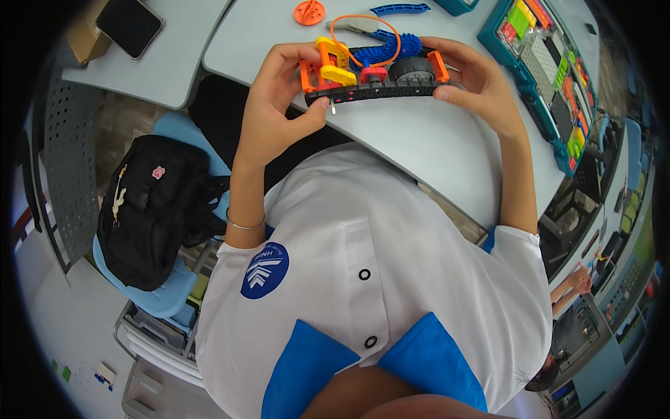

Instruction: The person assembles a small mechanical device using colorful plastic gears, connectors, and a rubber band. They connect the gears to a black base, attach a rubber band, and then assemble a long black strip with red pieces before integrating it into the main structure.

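Between my two hands, above the table's near edge, is a toy building-kit model (377, 91) with a long black perforated beam along its near side. It carries orange end pieces, yellow links, blue gears, a black wheel and a thin orange rubber band (354, 18) looped over the top. My left hand (283, 98) grips its left end, thumb on the beam near a small metal pin. The right end sits in my right hand (478, 84), thumb at the beam's end and fingers behind. Part of the far side is hidden.
Beyond the model lie an orange disc (309, 12) and a grey-and-blue tool (370, 26). A teal tray (548, 119) of coloured parts stands at the right. A phone (130, 26) rests on the left table; a black bag (157, 202) sits on a blue chair. Another person's hands (578, 279) show far right.
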The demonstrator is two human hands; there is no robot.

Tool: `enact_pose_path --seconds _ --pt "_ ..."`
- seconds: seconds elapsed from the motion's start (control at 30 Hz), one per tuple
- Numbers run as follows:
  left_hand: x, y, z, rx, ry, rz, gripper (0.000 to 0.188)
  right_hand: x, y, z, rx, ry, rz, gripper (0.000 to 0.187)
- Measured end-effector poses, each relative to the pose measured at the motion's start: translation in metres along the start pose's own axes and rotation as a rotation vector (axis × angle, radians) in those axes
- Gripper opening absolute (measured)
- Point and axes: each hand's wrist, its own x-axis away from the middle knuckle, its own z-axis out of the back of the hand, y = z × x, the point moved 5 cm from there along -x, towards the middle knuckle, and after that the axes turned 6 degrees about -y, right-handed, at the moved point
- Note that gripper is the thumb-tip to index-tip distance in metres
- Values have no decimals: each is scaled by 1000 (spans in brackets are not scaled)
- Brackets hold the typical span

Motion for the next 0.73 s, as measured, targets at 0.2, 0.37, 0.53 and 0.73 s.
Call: enact_pose_path --seconds 0.2,0.37,0.53,0.73 --pt "0 9 2 -253 -3 8 53 -3 0 -6 146 49 59 66" --pt "0 13 3 -452 21 -39 52 -1 3 -3 203 82 115 66" --pt "-3 20 6 -526 25 -18 68 -1 4 -1 196 74 124 69" --pt "-3 28 20 -529 -28 62 81 -2 5 1 205 80 82 72"
